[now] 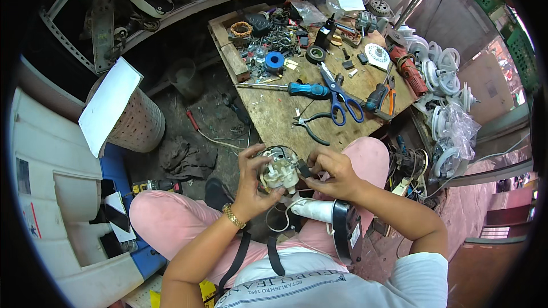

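Above my lap, my left hand (pixel 254 179) wraps its fingers round a whitish plastic motor housing (pixel 279 172) with a metal top and thin wires. From the other side, my right hand (pixel 334 174) pinches a small dark block (pixel 304 167) against the housing's edge. Whether the block is attached to the housing, I cannot tell. Below, a white tube (pixel 313 209) with a black base (pixel 346 231) lies across my right thigh. A pale cable (pixel 278 229) loops down beside it. The underside of the housing is partly hidden by my left fingers.
A wooden worktable (pixel 268 120) stands ahead, bearing diagonal cutters (pixel 311 126), scissors (pixel 342 100), a blue-handled screwdriver (pixel 308 89), pliers (pixel 388 94), blue tape (pixel 274 61) and heaped screws (pixel 274 37). A perforated bin (pixel 137 122) is at left; white plastic wheels (pixel 448 74) hang at right.
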`<control>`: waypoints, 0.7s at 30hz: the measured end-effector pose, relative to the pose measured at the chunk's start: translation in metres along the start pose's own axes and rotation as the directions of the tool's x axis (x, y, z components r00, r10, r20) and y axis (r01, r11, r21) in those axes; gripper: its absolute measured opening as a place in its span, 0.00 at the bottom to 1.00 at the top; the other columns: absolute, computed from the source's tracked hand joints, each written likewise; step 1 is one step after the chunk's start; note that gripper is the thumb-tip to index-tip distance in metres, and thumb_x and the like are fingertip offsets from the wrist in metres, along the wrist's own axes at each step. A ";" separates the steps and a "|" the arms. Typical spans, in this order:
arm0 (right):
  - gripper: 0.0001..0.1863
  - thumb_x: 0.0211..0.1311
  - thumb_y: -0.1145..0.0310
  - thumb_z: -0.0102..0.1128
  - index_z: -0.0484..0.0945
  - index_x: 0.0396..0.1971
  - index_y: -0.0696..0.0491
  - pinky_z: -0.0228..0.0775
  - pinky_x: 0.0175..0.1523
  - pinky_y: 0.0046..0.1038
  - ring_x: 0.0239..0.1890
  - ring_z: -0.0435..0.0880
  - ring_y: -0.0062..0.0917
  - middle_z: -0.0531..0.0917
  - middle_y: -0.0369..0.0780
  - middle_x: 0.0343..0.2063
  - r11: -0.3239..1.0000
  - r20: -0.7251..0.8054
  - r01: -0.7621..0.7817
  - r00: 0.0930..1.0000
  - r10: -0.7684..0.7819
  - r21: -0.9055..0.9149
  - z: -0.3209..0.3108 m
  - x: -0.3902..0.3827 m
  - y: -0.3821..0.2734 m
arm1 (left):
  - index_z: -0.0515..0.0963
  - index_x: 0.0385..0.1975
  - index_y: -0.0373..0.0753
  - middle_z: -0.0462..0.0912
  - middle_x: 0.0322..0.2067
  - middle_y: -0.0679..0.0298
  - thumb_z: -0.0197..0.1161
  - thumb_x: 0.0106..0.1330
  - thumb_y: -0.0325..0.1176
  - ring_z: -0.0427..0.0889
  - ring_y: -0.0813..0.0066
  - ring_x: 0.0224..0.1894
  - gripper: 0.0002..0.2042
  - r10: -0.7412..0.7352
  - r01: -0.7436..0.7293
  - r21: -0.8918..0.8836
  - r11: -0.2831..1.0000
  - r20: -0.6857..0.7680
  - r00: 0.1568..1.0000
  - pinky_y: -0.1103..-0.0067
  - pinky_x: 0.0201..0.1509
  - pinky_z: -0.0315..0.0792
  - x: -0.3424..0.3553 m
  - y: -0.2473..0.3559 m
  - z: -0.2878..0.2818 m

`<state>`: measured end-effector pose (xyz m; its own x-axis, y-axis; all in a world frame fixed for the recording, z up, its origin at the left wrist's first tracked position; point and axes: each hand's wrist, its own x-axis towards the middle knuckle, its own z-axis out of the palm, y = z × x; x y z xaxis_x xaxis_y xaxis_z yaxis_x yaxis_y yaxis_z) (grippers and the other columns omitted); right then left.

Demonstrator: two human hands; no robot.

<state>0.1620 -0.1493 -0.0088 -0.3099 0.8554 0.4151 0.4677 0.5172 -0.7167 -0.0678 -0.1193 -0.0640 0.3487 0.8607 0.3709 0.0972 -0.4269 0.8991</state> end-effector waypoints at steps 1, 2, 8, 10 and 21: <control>0.16 0.40 0.75 0.71 0.68 0.22 0.56 0.70 0.29 0.32 0.27 0.78 0.38 0.76 0.43 0.28 0.998 0.031 0.039 0.999 -0.038 -0.043 0.001 0.000 0.002 | 0.71 0.52 0.43 0.63 0.56 0.49 0.70 0.47 0.47 0.62 0.49 0.61 0.31 0.071 -0.073 0.061 0.996 0.031 0.997 0.58 0.65 0.59 -0.003 -0.002 -0.001; 0.16 0.40 0.75 0.71 0.68 0.22 0.56 0.70 0.29 0.32 0.27 0.78 0.38 0.76 0.43 0.28 0.999 0.033 0.037 0.999 -0.036 -0.033 0.001 0.000 0.004 | 0.71 0.51 0.43 0.63 0.55 0.49 0.70 0.49 0.49 0.63 0.50 0.60 0.30 0.139 -0.147 0.118 0.982 0.067 0.988 0.58 0.64 0.60 -0.005 -0.002 -0.001; 0.16 0.39 0.73 0.71 0.68 0.22 0.54 0.68 0.24 0.31 0.22 0.77 0.33 0.75 0.40 0.26 0.932 0.163 0.342 0.933 -0.321 -0.124 0.003 0.004 0.017 | 0.75 0.47 0.46 0.64 0.51 0.52 0.73 0.43 0.39 0.65 0.51 0.58 0.27 0.054 -0.064 0.136 0.989 0.074 0.996 0.60 0.62 0.62 0.002 0.015 -0.002; 0.16 0.41 0.74 0.71 0.69 0.23 0.55 0.69 0.25 0.30 0.23 0.78 0.33 0.76 0.41 0.27 0.956 0.142 0.285 0.951 -0.274 -0.063 0.004 -0.001 0.018 | 0.78 0.42 0.45 0.64 0.50 0.53 0.74 0.41 0.40 0.66 0.53 0.57 0.25 0.017 -0.033 0.119 0.992 0.135 0.991 0.62 0.61 0.63 0.003 0.012 -0.006; 0.20 0.50 0.70 0.71 0.80 0.45 0.55 0.75 0.30 0.29 0.26 0.83 0.33 0.82 0.42 0.29 0.988 0.207 -0.029 0.978 -0.003 0.153 0.001 0.000 0.011 | 0.81 0.39 0.46 0.64 0.50 0.54 0.77 0.40 0.39 0.67 0.53 0.56 0.22 0.028 -0.042 0.082 0.996 0.161 0.987 0.64 0.59 0.66 0.004 0.005 -0.011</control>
<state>0.1665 -0.1438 -0.0179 -0.4763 0.8294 0.2919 0.3448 0.4815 -0.8058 -0.0765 -0.1148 -0.0552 0.4966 0.7924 0.3542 0.1589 -0.4842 0.8604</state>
